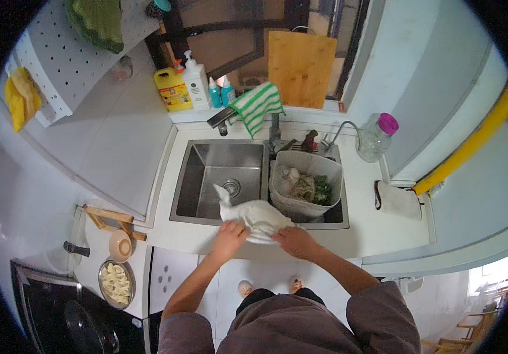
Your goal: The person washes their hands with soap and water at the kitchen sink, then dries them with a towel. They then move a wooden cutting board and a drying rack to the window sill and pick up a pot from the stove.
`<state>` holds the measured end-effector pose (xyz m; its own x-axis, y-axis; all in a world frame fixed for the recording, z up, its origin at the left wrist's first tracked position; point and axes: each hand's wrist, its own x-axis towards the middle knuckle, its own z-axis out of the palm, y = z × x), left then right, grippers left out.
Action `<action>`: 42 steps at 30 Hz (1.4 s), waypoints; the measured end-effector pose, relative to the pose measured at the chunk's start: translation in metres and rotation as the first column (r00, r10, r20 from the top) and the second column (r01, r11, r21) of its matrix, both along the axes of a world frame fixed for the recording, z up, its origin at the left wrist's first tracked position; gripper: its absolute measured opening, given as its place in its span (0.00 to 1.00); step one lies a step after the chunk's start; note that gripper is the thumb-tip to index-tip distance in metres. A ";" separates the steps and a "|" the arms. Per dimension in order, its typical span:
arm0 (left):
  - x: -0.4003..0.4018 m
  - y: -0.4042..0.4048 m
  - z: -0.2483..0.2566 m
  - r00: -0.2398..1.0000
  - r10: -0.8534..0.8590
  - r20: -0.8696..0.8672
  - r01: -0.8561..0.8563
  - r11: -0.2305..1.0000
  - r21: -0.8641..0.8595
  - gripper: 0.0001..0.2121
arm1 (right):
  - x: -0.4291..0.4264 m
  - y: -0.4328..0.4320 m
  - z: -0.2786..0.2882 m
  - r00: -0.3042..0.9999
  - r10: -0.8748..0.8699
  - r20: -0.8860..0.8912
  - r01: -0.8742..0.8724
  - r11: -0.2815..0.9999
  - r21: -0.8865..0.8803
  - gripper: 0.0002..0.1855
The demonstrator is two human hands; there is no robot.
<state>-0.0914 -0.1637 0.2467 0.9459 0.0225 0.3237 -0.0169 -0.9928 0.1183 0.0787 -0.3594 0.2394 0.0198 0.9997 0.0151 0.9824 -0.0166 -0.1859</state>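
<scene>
Both my hands hold a white cloth (260, 217) at the front edge of the sink. My left hand (231, 239) grips its left side and my right hand (296, 241) its right side. One corner of the cloth sticks up over the left basin (205, 177) of the stainless steel sink, whose drain shows. Just beyond my right hand, a whitish plastic bin (304, 203) with food scraps and green leaves inside stands over the right basin. A green-and-white striped cloth (258, 106) hangs over the faucet behind the sink.
A glass jar (374, 141) with a pink lid and a folded cloth (397, 200) are on the right counter. Bottles (197, 84) and a wooden cutting board (301, 68) stand behind. At left are a wooden rack (107, 214), a bowl (120, 246) and a metal plate of dumplings (115, 284).
</scene>
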 end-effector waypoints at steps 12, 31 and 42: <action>0.012 -0.049 -0.107 0.880 0.471 -0.060 -0.475 0.870 -0.136 0.28 | -0.022 0.011 -0.054 0.986 -0.137 -0.098 0.138 0.990 0.006 0.31; -0.157 0.170 -0.124 0.634 0.705 -0.316 -0.735 0.677 0.035 0.28 | -0.178 0.270 -0.118 0.971 0.105 -0.216 -0.049 0.967 0.250 0.32; -0.151 0.132 -0.133 0.673 0.645 -0.363 -0.704 0.709 -0.046 0.25 | -0.157 0.218 -0.127 0.946 0.142 -0.293 -0.084 0.976 0.203 0.35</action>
